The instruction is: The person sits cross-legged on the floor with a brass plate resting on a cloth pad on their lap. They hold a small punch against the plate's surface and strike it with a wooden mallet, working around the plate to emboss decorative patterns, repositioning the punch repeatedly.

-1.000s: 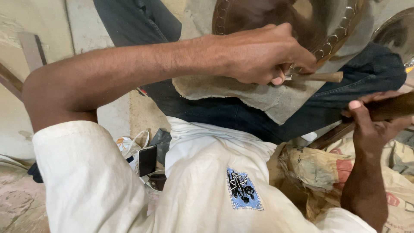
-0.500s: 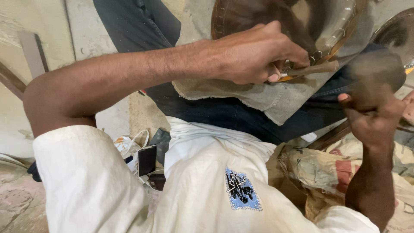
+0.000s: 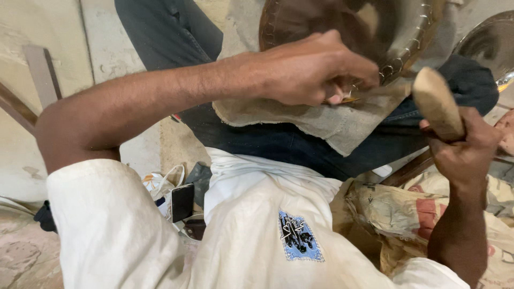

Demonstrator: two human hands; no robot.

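A pale, worn concrete floor (image 3: pixel 107 32) is seen from above, with a coarse beige sackcloth (image 3: pixel 332 126) spread over the seated person's dark-trousered lap, and a round brown metal bowl with a studded rim (image 3: pixel 348 27) rested at the cloth's far edge. The left hand (image 3: pixel 316 69) is curled tight around a small metal tool (image 3: pixel 350 99) pressed at the bowl's rim, while the right hand (image 3: pixel 466 152) is wrapped shut around a rounded wooden mallet (image 3: pixel 436 101), beside the cloth's right edge. Compared with half a second before, the mallet has been swung up and its pale head turned toward the camera.
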